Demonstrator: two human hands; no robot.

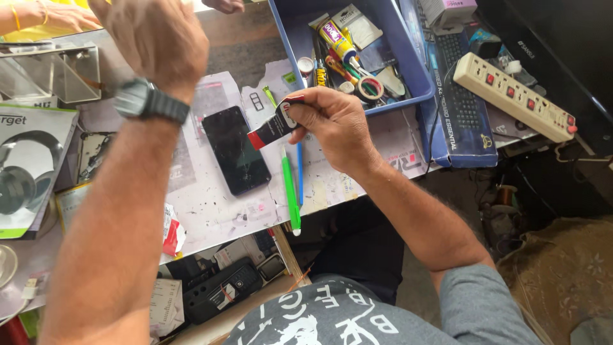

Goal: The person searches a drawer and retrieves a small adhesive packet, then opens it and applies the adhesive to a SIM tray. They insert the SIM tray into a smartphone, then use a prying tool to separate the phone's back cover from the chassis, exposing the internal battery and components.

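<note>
At the far left edge, another person's arm point(45, 16) with yellow bangles rests on the table point(211, 211), beside a clear plastic stand point(60, 70). Below it lies a headphone box point(29, 172). The person's left hand point(156, 35) is raised above the table, wrist toward the camera with a dark watch point(150, 100) on it; its fingers are out of view past the top edge, so whether its grip is open or holds anything cannot be told. On the near shelf below the table edge sits a black handset point(220, 291) among papers. Near the middle of the table lies a black phone point(236, 150), face up, its glass cracked, on a stained white sheet. Just right of it, the right hand point(332, 124) has its grip closed around a small black tube point(274, 124) with a red end, the tube slanting down to the left above the table, its red end near the phone's right edge. Under that hand lie a green tool point(291, 191) and a blue one point(299, 172), side by side, pointing toward the near edge. Farther back stands a blue bin point(408, 70) holding a glue tube point(337, 39), tape rolls and small tools. To its right a keyboard box point(463, 121) lies flat, and a white power strip point(514, 96) with red switches rests at the far right.
</note>
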